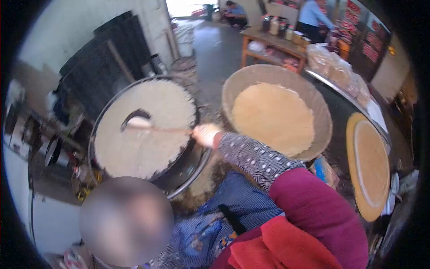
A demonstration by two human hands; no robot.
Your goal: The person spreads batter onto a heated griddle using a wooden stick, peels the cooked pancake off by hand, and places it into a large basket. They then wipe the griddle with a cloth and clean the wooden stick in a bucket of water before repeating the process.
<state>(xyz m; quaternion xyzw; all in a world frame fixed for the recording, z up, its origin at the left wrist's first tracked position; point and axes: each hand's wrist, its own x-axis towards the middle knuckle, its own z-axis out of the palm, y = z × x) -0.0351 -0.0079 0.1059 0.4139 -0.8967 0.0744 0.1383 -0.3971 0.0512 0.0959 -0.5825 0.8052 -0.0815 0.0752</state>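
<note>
My right hand [206, 135], blurred and whitish as if gloved or wrapped, is closed around the thin handle of a wooden spreader [168, 130]. Its pale rounded head [139, 122] rests on a cream-coloured layer of batter [148, 152]. That layer covers most of a large round griddle [193, 172], with a ragged edge at the lower right. Beside the spreader's head, a dark crescent [134, 114] shows through the batter. My left hand is not in view; a blurred round patch hides part of the lower left.
Right of the griddle stands a wide round basket [324, 134] with a tan flat sheet inside. A tan round disc [371, 166] leans farther right. Jars fill a wooden table [255, 33] behind, near bagged goods [340, 69]. Two people are in the background, one crouching [236, 14].
</note>
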